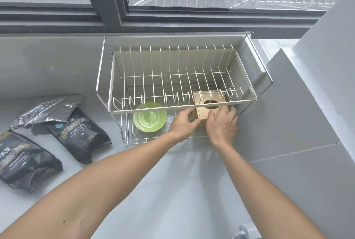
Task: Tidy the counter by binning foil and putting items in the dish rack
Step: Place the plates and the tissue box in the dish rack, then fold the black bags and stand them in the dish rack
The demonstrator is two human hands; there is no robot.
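A two-tier white wire dish rack (247, 95) stands on the grey counter against the wall. On its lower tier, at the right, sits a light wooden box (204, 112) with a round hole in its top. My left hand (182, 124) grips the box's left side and my right hand (222, 125) grips its right side. A green plate (149, 119) lies flat on the lower tier to the left of the box. The upper tier holds nothing. Crumpled silver foil (46, 111) lies on the counter at the left.
Two black coffee bags (78, 135) (25, 162) lie on the counter left of the rack, one partly under the foil. A grey wall block (307, 104) rises close on the right. A window frame (115, 8) runs behind the rack.
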